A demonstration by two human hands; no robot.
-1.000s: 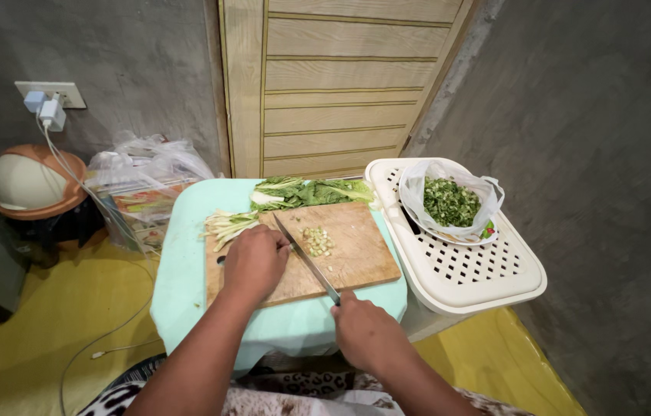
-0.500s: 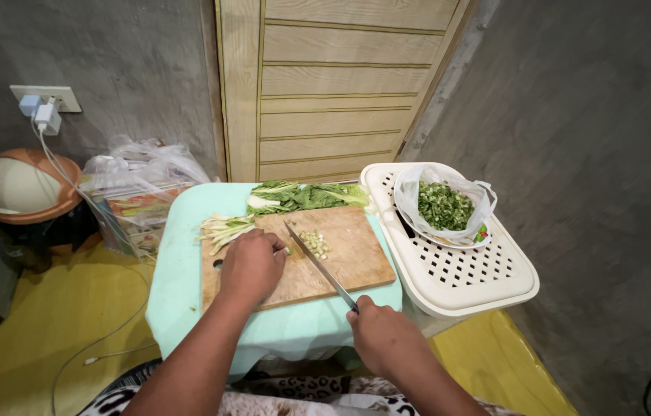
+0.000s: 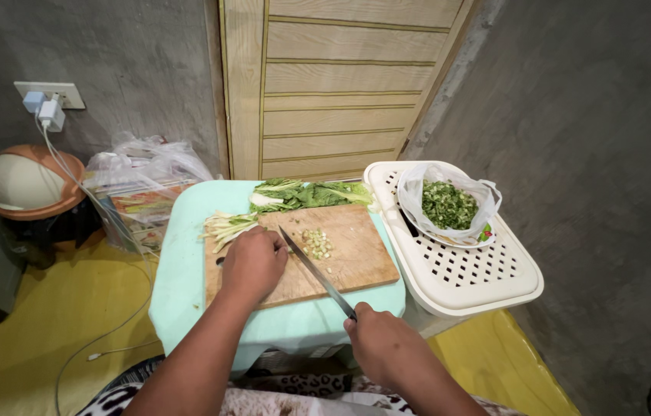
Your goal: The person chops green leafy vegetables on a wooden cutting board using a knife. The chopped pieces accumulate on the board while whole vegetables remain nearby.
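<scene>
Right hand (image 3: 387, 347): nearest the camera, fist wrapped around the handle of a long knife (image 3: 316, 271); thin steel blade angled across the board, tip beside the left hand.
Left hand (image 3: 252, 262): curled, pressing down on pale stems near the blade.
Cutting board (image 3: 356, 266): flat rectangular wood, on a mint-green table (image 3: 179, 277).
Cut so far: a small heap of chopped stem bits (image 3: 316, 243) on the board.
Left to cut: whole leafy greens (image 3: 302, 194) and a bundle of pale stalks (image 3: 225, 226) at the board's far edge.
Farther right: clear plastic bag of chopped greens (image 3: 449, 204), filled, on a perforated white plastic lid (image 3: 479, 270).
</scene>
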